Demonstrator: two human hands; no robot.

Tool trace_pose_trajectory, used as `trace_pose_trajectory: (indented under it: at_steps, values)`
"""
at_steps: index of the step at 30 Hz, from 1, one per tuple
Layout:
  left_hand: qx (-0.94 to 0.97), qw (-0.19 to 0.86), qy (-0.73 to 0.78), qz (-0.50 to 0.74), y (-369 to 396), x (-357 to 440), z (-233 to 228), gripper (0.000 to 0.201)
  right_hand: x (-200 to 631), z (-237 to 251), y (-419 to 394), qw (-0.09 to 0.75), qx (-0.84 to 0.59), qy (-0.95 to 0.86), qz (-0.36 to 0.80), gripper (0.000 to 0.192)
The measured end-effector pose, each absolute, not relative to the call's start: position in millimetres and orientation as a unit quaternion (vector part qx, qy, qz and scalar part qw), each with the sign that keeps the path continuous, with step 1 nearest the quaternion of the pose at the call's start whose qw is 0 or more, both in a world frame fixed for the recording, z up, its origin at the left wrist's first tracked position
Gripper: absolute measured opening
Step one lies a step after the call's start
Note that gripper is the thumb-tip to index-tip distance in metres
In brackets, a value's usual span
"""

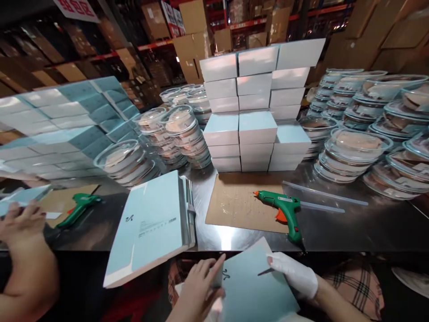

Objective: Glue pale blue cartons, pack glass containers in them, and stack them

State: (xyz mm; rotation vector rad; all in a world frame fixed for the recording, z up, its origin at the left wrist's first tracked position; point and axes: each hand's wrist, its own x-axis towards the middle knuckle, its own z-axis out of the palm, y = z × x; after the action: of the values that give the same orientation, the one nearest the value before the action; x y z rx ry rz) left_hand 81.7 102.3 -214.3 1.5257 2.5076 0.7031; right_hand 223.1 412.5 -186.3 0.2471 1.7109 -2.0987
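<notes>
Pale-blue flat carton between both hands: left hand fingers pressed on top, gloved right hand (probably pinching) at its edge.

The left hand is held bare, fingers extended forward and spread flat. The right hand (covered by a white glove) is angled inward, fingers pressed together, its forearm stretched low.

Glossy metal table; matt cardboard sheet.
</notes>
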Motion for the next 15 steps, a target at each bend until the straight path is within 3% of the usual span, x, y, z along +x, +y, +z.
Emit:
trace_pose_trajectory:
  at_steps: [2, 4, 6, 8, 11, 13, 15]
  values:
    - [0.542, 0.041, 0.81, 0.22, 112.6, 86.8, -221.7, 0.101, 231.3, -203.7, 411.8, 0.267, 0.1, 0.551, -0.784, 0.092]
    - [0.562, 0.094, 0.791, 0.223, 123.6, 93.6, -224.6, 0.118, 235.5, -208.4, 414.3, 0.312, 0.009, 0.564, -0.765, 0.102]
    - [0.557, 0.201, 0.771, 0.233, 130.5, 100.2, -222.9, 0.114, 237.6, -199.1, 420.7, 0.321, -0.108, 0.612, -0.714, 0.108]
    - [0.518, 0.298, 0.762, 0.25, 129.2, 104.3, -218.9, 0.098, 241.7, -182.7, 430.0, 0.288, -0.141, 0.669, -0.671, 0.108]
    - [0.388, 0.293, 0.804, 0.343, 117.0, 105.9, -214.7, 0.075, 255.0, -165.6, 440.2, 0.09, -0.029, 0.754, -0.65, 0.089]
    - [0.29, 0.217, 0.819, 0.444, 114.4, 108.2, -214.3, 0.084, 262.0, -165.8, 436.6, -0.11, 0.054, 0.77, -0.627, 0.083]
    - [0.233, 0.175, 0.801, 0.523, 125.0, 114.6, -215.3, 0.105, 259.9, -172.7, 423.4, -0.231, 0.074, 0.773, -0.586, 0.09]
